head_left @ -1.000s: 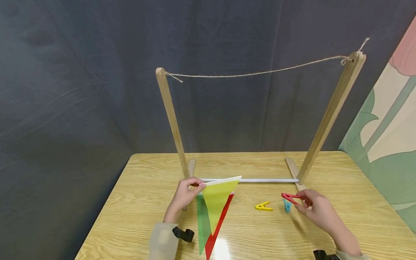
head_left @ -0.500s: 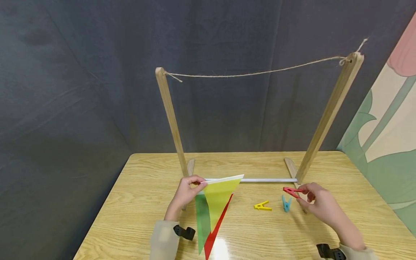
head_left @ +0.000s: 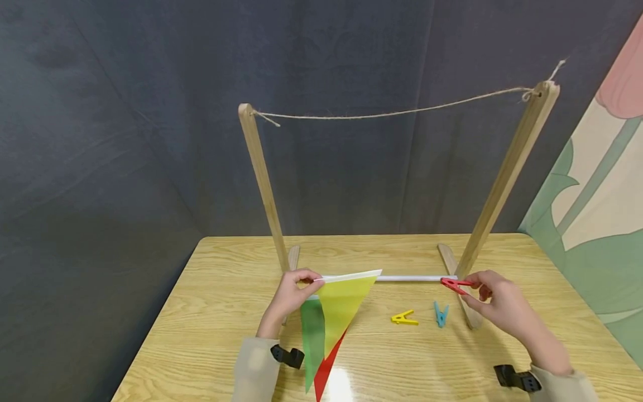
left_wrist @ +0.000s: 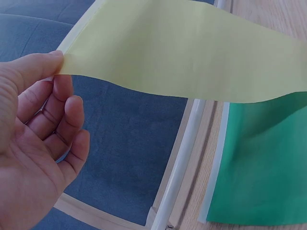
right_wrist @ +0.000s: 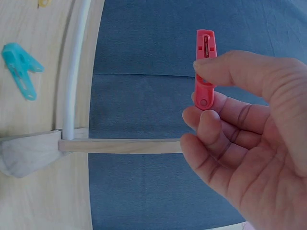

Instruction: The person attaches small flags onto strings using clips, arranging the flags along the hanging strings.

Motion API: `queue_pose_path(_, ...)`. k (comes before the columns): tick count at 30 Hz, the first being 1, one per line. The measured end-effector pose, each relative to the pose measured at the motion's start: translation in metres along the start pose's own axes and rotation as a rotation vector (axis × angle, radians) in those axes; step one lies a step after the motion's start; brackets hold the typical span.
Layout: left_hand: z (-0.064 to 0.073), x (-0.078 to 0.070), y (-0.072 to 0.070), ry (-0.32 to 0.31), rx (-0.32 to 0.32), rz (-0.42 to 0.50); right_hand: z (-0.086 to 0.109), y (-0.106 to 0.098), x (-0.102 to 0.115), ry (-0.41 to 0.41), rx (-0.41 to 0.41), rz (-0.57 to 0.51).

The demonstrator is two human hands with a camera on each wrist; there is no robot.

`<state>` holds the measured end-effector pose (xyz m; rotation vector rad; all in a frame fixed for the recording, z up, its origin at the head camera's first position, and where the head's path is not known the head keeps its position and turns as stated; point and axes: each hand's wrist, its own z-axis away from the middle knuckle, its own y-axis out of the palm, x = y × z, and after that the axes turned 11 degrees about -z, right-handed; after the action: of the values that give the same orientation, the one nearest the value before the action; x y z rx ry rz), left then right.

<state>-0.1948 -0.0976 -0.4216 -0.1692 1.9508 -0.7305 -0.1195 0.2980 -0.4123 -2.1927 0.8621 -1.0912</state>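
Note:
My left hand point(head_left: 290, 297) pinches a yellow triangular pennant point(head_left: 346, 304) between thumb and forefinger, at the left corner of its white top edge. The pennant hangs point down. Beneath it on the table lie a green pennant point(left_wrist: 264, 167) and a red pennant point(head_left: 327, 371), each partly hidden. In my right hand point(head_left: 499, 301) a red clothespin point(head_left: 454, 285) is held between thumb and fingers, above the table by the stand's right foot. The right wrist view shows the thumb across the middle of this clothespin point(right_wrist: 206, 45). A blue clothespin point(head_left: 441, 315) and a yellow clothespin point(head_left: 400, 319) lie between the hands.
A wooden stand has a left post point(head_left: 263, 184) and a right post point(head_left: 509, 178), with twine point(head_left: 361, 118) strung between their tops. A white rod point(head_left: 412, 278) joins the posts low down. Behind the table point(head_left: 216, 312) hangs a dark curtain point(head_left: 341, 178).
My right hand has lifted the red clothespin up and slightly right, apart from the blue one in view. My left hand has raised the yellow pennant a little, shifting it rightward.

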Motion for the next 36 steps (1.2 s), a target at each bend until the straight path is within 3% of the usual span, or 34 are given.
queue_pose_path(11,-0.005,-0.008,0.002,-0.010,0.015,0.026,-0.012,-0.011,-0.001,-0.031,-0.017,0.031)
queue_pose_path(27,-0.010,-0.015,0.010,0.039,0.016,0.004,-0.029,-0.028,0.003,-0.062,-0.009,0.057)
queue_pose_path(36,-0.015,-0.024,0.015,0.036,0.057,0.028,-0.036,-0.042,0.004,-0.094,-0.017,0.096)
